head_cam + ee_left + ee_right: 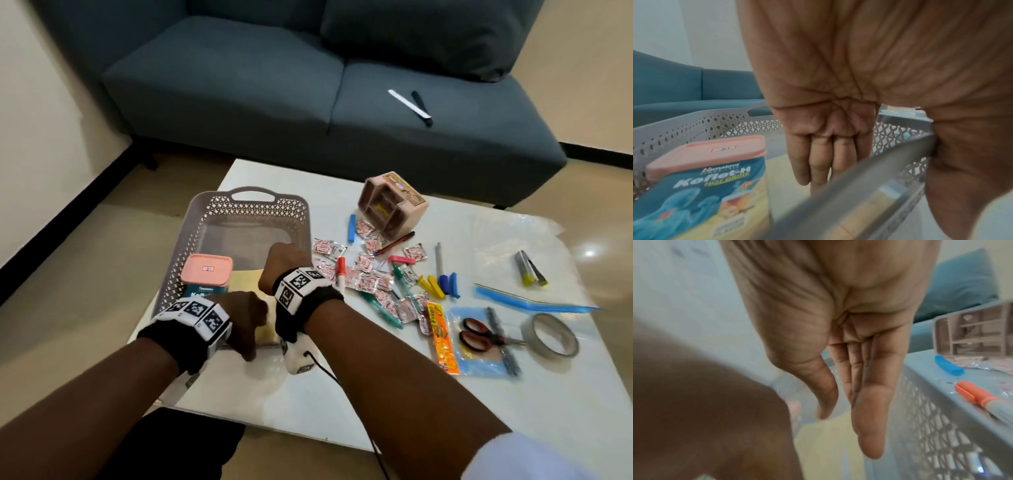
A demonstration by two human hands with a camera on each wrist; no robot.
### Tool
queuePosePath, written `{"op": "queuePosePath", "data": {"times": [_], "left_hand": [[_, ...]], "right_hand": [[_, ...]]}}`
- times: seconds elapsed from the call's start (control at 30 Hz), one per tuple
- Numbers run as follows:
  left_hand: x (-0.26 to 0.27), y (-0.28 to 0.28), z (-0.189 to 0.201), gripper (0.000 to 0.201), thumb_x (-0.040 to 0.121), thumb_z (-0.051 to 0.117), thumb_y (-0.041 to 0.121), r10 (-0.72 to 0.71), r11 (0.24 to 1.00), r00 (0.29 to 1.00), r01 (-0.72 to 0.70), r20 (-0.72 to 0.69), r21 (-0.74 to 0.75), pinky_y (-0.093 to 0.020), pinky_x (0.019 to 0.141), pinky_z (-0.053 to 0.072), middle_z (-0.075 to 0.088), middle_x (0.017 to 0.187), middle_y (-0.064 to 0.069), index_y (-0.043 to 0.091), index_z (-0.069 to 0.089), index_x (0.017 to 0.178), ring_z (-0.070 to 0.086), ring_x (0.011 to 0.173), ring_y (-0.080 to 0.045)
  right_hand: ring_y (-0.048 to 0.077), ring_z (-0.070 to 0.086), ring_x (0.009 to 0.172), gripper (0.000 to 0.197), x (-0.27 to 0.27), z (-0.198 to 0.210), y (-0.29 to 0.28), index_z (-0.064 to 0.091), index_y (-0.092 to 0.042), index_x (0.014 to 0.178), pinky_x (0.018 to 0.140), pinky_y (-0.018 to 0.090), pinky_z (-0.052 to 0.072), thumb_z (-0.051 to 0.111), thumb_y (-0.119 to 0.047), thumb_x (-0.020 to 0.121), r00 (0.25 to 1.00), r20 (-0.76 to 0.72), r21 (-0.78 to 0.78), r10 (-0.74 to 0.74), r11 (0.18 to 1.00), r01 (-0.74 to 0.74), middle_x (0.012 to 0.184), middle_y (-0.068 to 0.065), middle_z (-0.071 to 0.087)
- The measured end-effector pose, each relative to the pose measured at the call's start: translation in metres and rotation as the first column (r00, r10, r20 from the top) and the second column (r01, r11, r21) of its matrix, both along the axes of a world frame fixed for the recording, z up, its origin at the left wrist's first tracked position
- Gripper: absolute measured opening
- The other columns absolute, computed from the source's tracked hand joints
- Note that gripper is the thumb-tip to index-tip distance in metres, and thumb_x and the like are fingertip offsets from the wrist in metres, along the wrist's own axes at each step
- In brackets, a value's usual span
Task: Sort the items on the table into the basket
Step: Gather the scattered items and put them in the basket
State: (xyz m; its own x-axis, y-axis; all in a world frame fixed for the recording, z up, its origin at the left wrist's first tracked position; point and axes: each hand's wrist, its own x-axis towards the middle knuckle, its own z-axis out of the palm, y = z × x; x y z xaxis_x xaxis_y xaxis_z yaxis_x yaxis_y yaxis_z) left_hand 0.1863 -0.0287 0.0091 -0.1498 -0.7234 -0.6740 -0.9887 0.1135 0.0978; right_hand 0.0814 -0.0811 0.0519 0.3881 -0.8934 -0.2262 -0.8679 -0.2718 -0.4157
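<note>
A grey lattice basket (205, 222) (694, 123) (931, 426) stands on the left of the white table (376, 394). In it are a pink-lidded Koflet-H box (206, 274) (705, 178) and a flat pale-yellow item (245, 279) (828, 443). My left hand (245, 318) (822, 162) reaches over the near rim with straight fingers pointing down inside and the thumb outside the rim. My right hand (281, 263) (849, 394) hangs over the yellow item, fingers straight, holding nothing. Whether either hand touches the yellow item is hidden.
Right of the basket lie several red-and-white sachets (366, 274), a red marker (340, 270) (972, 394), green pens (387, 308), clips (438, 284), a tipped organizer box (390, 205), scissors (479, 334), a tape roll (551, 334) and an orange packet (440, 335). A blue sofa (274, 85) stands behind.
</note>
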Motion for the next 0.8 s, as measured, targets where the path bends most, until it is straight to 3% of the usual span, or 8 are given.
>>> {"op": "queuePosePath", "data": {"times": [0.1,0.2,0.27,0.37,0.43,0.53,0.67,0.8], "left_hand": [[-0.009,0.004,0.003,0.084,0.060,0.079,0.059,-0.004,1.000,0.997,0.002,0.074,0.015,-0.031,0.096,0.049,0.057,0.129,-0.001,0.023,0.054,0.132,0.057,0.117,-0.020],[-0.022,0.004,0.017,0.111,0.048,0.065,0.088,-0.021,0.996,0.990,0.008,0.140,0.092,-0.032,0.101,0.044,0.054,0.133,-0.001,0.020,0.050,0.134,0.052,0.122,-0.021],[-0.041,-0.003,0.039,0.107,0.049,0.060,0.091,-0.015,1.000,0.984,0.014,0.180,0.010,-0.031,0.098,0.045,0.056,0.131,-0.002,0.019,0.053,0.129,0.054,0.121,-0.021],[-0.083,-0.015,0.069,0.075,0.074,0.058,0.076,-0.029,0.955,0.995,0.057,0.097,-0.292,-0.032,0.094,0.047,0.060,0.125,-0.006,0.019,0.057,0.123,0.057,0.116,-0.023],[-0.124,-0.018,0.079,0.062,0.083,0.060,0.062,-0.069,0.922,0.997,0.052,-0.031,-0.384,-0.032,0.094,0.045,0.061,0.125,-0.006,0.018,0.056,0.127,0.055,0.117,-0.023],[-0.193,-0.007,0.074,0.061,0.085,0.066,0.048,-0.142,0.920,0.977,0.072,-0.158,-0.386,-0.033,0.100,0.040,0.054,0.134,-0.007,0.019,0.049,0.135,0.049,0.125,-0.024],[-0.268,0.014,0.036,0.055,0.085,0.065,0.024,-0.221,0.935,0.952,0.144,-0.214,-0.323,-0.035,0.102,0.042,0.055,0.133,-0.010,0.015,0.047,0.136,0.051,0.124,-0.029],[-0.301,0.027,-0.003,0.042,0.089,0.055,0.013,-0.277,0.946,0.952,0.245,-0.134,-0.214,-0.041,0.100,0.043,0.056,0.129,-0.019,0.008,0.051,0.130,0.054,0.120,-0.036]], "right_hand": [[0.031,0.069,0.089,0.017,-0.033,0.019,-0.003,0.061,-0.009,0.078,0.063,0.025,0.049,0.074,-0.019,0.073,0.996,0.069,0.035,-0.065,0.997,0.062,0.097,0.015,0.071],[0.030,0.070,0.086,0.035,-0.083,0.029,0.004,0.049,-0.013,0.071,0.067,0.028,0.054,0.077,-0.034,0.072,0.978,0.114,0.083,-0.175,0.983,0.166,0.095,0.014,0.071],[0.029,0.068,0.088,0.044,-0.122,0.025,0.009,0.046,-0.012,0.072,0.064,0.027,0.047,0.076,-0.045,0.071,0.970,0.064,0.087,-0.234,0.970,0.228,0.094,0.014,0.070],[0.028,0.068,0.093,0.052,-0.179,0.011,0.023,0.060,-0.013,0.084,0.072,0.027,0.050,0.071,-0.060,0.065,0.952,-0.006,0.078,-0.307,0.949,0.306,0.096,0.013,0.069],[0.029,0.061,0.107,0.057,-0.211,0.001,0.038,0.062,-0.011,0.101,0.080,0.030,0.046,0.072,-0.057,0.069,0.937,-0.080,0.062,-0.340,0.936,0.345,0.110,0.012,0.064],[0.031,0.052,0.118,0.062,-0.246,-0.016,0.063,0.051,-0.013,0.121,0.094,0.035,0.044,0.074,-0.046,0.074,0.908,-0.187,0.054,-0.376,0.919,0.392,0.126,0.013,0.053],[0.036,0.041,0.127,0.061,-0.276,-0.041,0.083,0.047,-0.016,0.129,0.103,0.041,0.039,0.070,-0.042,0.078,0.885,-0.259,0.109,-0.386,0.899,0.424,0.133,0.016,0.042],[0.041,0.034,0.130,0.040,-0.297,-0.058,0.090,0.055,-0.016,0.126,0.102,0.045,0.042,0.056,-0.029,0.088,0.860,-0.328,0.132,-0.391,0.882,0.452,0.138,0.018,0.037]]}}
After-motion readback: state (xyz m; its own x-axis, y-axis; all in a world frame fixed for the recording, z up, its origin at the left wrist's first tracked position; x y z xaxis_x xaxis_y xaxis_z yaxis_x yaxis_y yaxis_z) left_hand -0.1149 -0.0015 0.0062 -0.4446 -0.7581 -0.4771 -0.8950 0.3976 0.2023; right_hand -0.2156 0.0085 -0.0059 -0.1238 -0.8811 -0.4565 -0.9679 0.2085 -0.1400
